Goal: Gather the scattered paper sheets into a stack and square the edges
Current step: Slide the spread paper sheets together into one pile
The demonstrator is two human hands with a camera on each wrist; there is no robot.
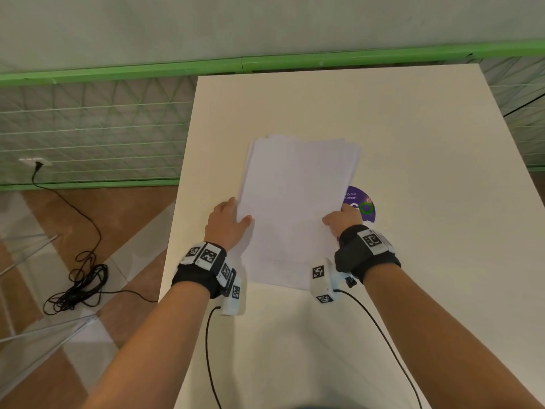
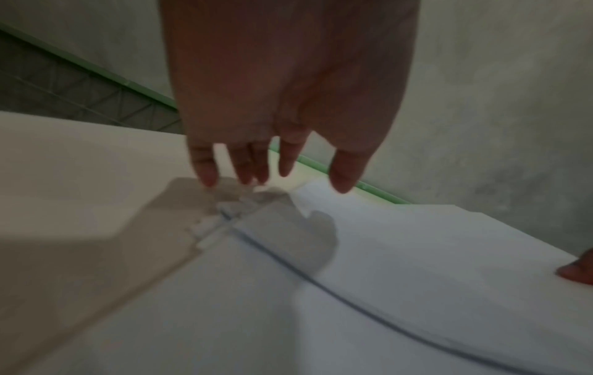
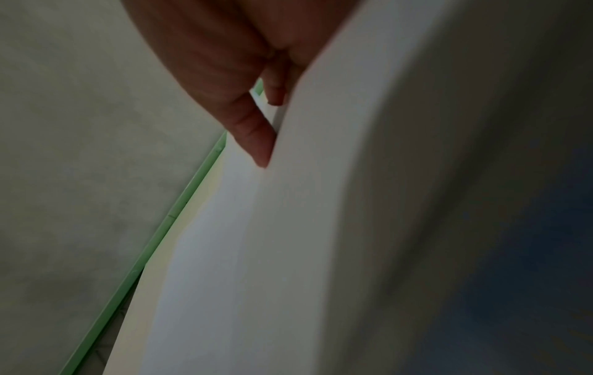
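Both forearms are seen nearest to the head camera, each with a black wrist band carrying white marker blocks and a thin black cable. Between them the stack of paper sheets (image 1: pixel 295 202) is held over the white table (image 1: pixel 427 261), near its middle. The left hand (image 1: pixel 227 222) is placed at the left edge of the stack, with the thumb on the top sheet; in the left wrist view its fingers (image 2: pixel 205 167) are stretched out and spread, with the tips at the paper edge, so no clamping is shown there. The right hand (image 1: pixel 342 221) grips the right edge of the stack: the thumb is laid on top, and in the right wrist view the fingers (image 3: pixel 260 142) are pressed against the underside of the bent sheets. The far corners of the sheets are not yet aligned; several edges are fanned out at the top right. A purple round sticker (image 1: pixel 364 206) is seen on the table, partly covered by the stack and the right hand. On the floor at the left a black coiled cable (image 1: pixel 79 287) is plugged into a white socket (image 1: pixel 37 162). A green fence (image 1: pixel 118 72) stands behind the table.
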